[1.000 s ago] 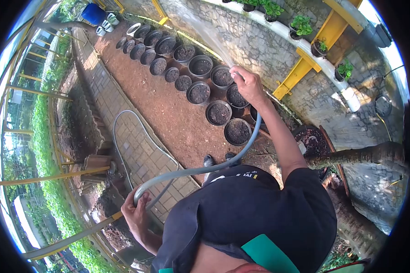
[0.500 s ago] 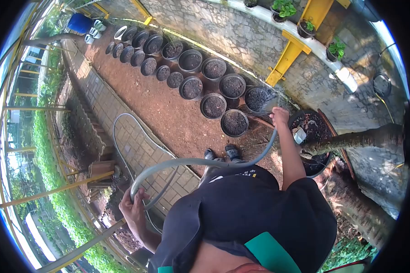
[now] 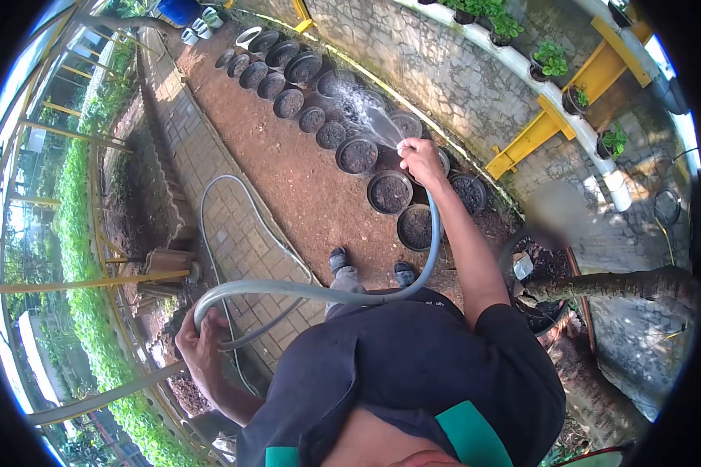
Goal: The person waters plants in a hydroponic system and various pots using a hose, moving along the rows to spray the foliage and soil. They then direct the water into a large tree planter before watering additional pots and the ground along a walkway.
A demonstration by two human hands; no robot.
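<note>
Seen from above the head, a person in a dark shirt stands on bare soil in a garden yard, holding a grey hose (image 3: 311,291) in both hands. The right hand (image 3: 420,160) is stretched out ahead, fingers closed around the hose end, where a spray of water (image 3: 366,113) fans out toward the far left. The water falls over a double row of black pots (image 3: 358,155) filled with dark soil, which runs along the foot of a stone wall (image 3: 452,78) from near the person's feet to the far end of the yard. The left hand (image 3: 200,348) is low on the near left, fingers wrapped around a bend of the hose. From there the hose loops across a brick path (image 3: 226,226) on the left. Small green plants (image 3: 553,56) sit atop the wall on the right.
</note>
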